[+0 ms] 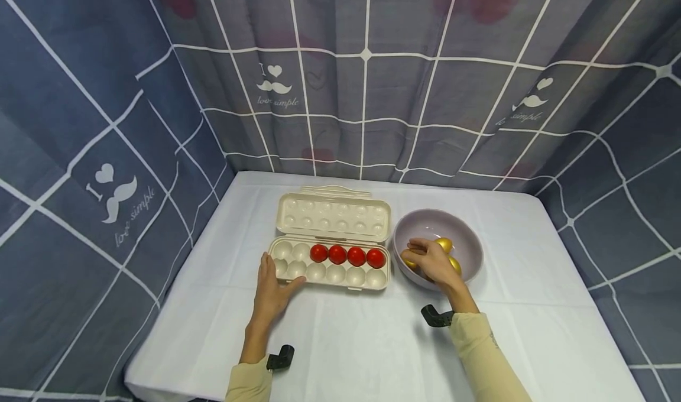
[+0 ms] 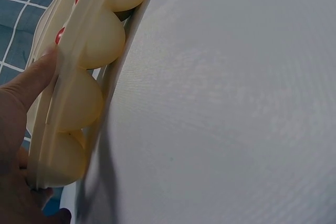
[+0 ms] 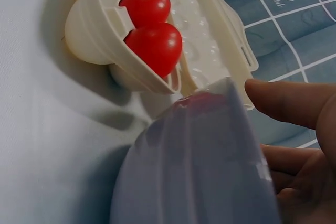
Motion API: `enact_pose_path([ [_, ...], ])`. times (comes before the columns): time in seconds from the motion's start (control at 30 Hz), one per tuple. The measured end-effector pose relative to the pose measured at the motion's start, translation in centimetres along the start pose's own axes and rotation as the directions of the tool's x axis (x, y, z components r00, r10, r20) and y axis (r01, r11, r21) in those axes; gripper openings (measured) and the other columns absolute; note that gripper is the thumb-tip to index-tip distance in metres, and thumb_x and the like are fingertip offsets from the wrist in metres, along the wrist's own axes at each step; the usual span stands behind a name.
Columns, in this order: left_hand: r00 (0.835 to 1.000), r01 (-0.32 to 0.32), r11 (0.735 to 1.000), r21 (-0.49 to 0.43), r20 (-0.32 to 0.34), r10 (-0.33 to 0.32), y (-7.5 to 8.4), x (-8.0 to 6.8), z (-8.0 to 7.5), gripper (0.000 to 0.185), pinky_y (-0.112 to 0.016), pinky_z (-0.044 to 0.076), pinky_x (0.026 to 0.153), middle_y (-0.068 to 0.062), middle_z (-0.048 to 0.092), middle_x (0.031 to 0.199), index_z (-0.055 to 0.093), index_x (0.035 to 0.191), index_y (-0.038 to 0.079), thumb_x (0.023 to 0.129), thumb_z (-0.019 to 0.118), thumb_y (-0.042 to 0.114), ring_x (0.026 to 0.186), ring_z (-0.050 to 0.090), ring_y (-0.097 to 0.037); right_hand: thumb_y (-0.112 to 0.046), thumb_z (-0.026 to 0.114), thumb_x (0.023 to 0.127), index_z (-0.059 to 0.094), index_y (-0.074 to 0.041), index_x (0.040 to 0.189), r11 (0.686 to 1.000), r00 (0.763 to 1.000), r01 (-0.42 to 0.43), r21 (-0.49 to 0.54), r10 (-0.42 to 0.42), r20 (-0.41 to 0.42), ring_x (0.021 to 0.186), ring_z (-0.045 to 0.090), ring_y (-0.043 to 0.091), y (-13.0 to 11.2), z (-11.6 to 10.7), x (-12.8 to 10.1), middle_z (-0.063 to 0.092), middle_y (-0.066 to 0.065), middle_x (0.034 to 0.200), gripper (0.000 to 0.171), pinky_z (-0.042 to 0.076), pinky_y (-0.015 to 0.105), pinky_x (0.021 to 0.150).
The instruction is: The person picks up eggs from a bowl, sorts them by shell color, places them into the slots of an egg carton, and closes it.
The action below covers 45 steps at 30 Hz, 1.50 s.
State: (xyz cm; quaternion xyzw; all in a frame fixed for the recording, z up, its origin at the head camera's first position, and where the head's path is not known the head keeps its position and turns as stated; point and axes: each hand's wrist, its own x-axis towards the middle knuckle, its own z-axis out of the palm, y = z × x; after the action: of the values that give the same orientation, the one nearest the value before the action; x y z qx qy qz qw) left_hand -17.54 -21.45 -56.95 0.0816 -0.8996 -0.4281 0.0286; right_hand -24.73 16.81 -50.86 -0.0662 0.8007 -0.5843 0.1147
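A cream egg carton (image 1: pixel 330 275) lies with its lid (image 1: pixel 334 216) folded back. Several red eggs (image 1: pixel 356 256) fill the right part of its far row; the near row's cups hold nothing. My left hand (image 1: pixel 270 289) grips the carton's left end, thumb (image 2: pixel 37 80) on the front rim and fingers round the side. To the right stands a greyish-purple bowl (image 1: pixel 468 236) with gold eggs (image 1: pixel 444 245). My right hand (image 1: pixel 433 263) is inside the bowl, fingers over a gold egg at its left. In the right wrist view, a gap shows between thumb and fingers; the bowl's wall hides their lower part.
A white cloth covers the table (image 1: pixel 351 343). Dark grid-patterned curtains (image 1: pixel 367 83) hang behind it and on both sides. The bowl's rim stands close to the carton's right end. Each wrist carries a black camera mount (image 1: pixel 280 357).
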Motion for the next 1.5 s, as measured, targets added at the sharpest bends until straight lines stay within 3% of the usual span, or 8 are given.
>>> enact_pose_path([
  [0.23, 1.000, -0.008, 1.000, -0.008, -0.004, 0.008, 0.1, -0.1, -0.1, 0.119, -0.052, 0.009, 0.118, -0.022, -0.007, 0.163, -0.001, 0.154, -0.007, 0.083, 0.077, 0.049, 0.148, -0.006, -0.037, -0.007, 0.068, 0.092, 0.039, 0.018, 0.139, 0.999, 0.999, -0.029, 0.016, 0.030, -0.017, 0.129, 0.046, 0.045, 0.6, 0.1, 0.7, 0.048, 0.035, 0.137, 0.061, 0.038, 0.048, 0.108],
  [0.63, 1.000, -0.004, 1.000, -0.019, 0.004, 0.004, -0.1, -0.1, 0.0, 0.120, -0.052, 0.007, 0.118, -0.021, -0.008, 0.163, -0.002, 0.154, -0.006, 0.083, 0.076, 0.051, 0.148, -0.007, -0.037, -0.008, 0.069, 0.090, 0.045, 0.015, 0.137, 0.996, 0.999, -0.046, -0.072, 0.047, -0.001, 0.130, 0.045, 0.044, 1.5, -0.1, 1.0, 0.047, 0.032, 0.139, 0.058, 0.035, 0.050, 0.109],
  [0.87, 1.000, -0.015, 1.000, -0.021, -0.009, 0.015, -0.1, -0.2, -0.1, 0.120, -0.052, 0.008, 0.118, -0.022, -0.007, 0.162, -0.002, 0.154, -0.006, 0.082, 0.077, 0.049, 0.149, -0.006, -0.037, 0.002, 0.065, 0.091, 0.039, 0.018, 0.139, 0.999, 0.999, -0.032, -0.033, 0.033, 0.027, 0.134, 0.040, 0.046, 1.6, 0.0, 1.1, 0.041, 0.034, 0.144, 0.057, 0.035, 0.051, 0.109],
  [1.5, 0.999, -0.032, 0.999, -0.032, -0.020, 0.031, -0.1, -0.3, 0.1, 0.119, -0.052, 0.008, 0.118, -0.024, -0.006, 0.162, 0.000, 0.154, -0.008, 0.082, 0.079, 0.047, 0.148, -0.005, -0.038, -0.015, 0.067, 0.094, 0.057, 0.009, 0.130, 0.998, 0.996, -0.026, -0.060, 0.021, -0.085, 0.118, 0.054, 0.035, 1.4, 0.2, 0.5, 0.059, 0.025, 0.128, 0.045, 0.042, 0.046, 0.102],
])
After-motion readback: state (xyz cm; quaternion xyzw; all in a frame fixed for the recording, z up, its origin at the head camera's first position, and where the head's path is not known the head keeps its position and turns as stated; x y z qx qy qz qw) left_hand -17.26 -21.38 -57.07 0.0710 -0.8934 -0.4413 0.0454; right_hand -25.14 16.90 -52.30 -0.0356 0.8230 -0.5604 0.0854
